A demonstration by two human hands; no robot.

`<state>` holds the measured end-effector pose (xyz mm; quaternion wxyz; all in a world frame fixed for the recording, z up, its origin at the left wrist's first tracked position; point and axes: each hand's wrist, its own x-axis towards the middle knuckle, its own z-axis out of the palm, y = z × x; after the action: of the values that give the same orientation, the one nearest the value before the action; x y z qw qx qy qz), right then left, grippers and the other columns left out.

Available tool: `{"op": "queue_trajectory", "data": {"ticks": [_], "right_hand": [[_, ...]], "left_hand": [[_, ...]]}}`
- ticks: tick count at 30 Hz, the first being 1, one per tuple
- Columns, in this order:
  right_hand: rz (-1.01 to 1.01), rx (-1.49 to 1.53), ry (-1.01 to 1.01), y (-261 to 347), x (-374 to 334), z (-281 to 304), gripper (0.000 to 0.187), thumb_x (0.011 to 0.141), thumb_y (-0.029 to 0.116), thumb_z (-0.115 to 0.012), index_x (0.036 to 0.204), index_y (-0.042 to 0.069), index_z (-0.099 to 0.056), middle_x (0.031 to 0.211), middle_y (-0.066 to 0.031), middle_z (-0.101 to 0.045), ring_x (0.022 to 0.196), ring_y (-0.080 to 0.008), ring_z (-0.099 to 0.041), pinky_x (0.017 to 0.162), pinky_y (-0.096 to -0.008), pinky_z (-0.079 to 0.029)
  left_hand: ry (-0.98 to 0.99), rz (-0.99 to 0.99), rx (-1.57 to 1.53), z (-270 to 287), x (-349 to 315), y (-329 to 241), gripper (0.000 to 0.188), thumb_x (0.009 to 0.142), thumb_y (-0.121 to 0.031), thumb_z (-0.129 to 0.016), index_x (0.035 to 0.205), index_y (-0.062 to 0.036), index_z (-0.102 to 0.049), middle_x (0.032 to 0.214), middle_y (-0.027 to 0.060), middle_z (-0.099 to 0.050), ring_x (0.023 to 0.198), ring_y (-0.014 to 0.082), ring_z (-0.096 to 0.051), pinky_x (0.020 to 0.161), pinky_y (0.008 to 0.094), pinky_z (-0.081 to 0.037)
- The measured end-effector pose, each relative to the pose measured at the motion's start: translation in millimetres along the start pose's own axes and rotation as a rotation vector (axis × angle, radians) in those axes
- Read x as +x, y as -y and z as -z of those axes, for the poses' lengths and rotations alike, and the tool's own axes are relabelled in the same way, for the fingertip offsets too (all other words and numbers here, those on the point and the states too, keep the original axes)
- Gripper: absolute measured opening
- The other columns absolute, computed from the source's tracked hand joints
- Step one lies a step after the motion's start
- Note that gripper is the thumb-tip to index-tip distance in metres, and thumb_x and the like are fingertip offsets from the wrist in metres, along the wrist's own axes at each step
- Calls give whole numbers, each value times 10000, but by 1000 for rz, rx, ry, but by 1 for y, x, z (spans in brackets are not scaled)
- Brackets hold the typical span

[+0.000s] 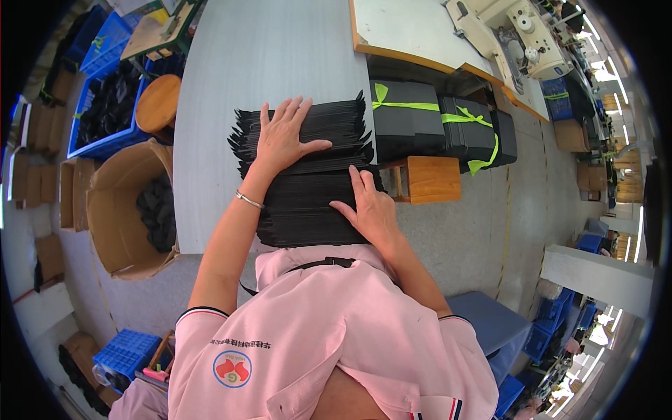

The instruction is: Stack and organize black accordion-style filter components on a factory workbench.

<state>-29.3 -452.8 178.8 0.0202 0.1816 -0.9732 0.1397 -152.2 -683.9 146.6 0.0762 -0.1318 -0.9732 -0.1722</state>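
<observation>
A long row of thin black pieces [308, 206], packed edge to edge, lies on the pale grey table [217, 63] in front of me. Their ends stick out unevenly along both sides of the far part. My left hand [283, 136] rests spread over that far part, fingers pointing away and thumb out to the right. On the right edge of the nearer part lies my right hand [371, 210], its thumb apart from the extended fingers. Neither hand shows anything gripped. What the pieces are I cannot make out.
Right of the table, black bundles tied with yellow-green strips [406, 106] stand beside a wooden stool [434, 179]. A sewing machine [518, 42] sits on a worktable beyond. At left are a cardboard box [115, 224], a round stool [158, 102] and a blue crate [105, 145] of black items.
</observation>
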Motion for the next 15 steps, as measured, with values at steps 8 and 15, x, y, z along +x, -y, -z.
{"op": "queue_trajectory", "data": {"ticks": [8,15], "right_hand": [[22,-32,-37,0,-2,1,743,886,516,-787,1358,-15,-569,1195,-131,-565,599,-264,-668,572,-348,-571],[60,-41,-86,-2,-2,-1,682,889,505,-790,1289,-14,-600,1493,-208,-530,619,-265,-674,618,-365,-571]], "left_hand": [[-10,-8,-1,1,1,0,1053,804,-794,-674,1598,-143,-442,1622,88,-468,1522,277,-391,1274,609,-146],[-9,-5,-5,0,2,1,1058,799,-799,-676,1594,-139,-448,1622,91,-469,1523,280,-391,1272,612,-149]]}}
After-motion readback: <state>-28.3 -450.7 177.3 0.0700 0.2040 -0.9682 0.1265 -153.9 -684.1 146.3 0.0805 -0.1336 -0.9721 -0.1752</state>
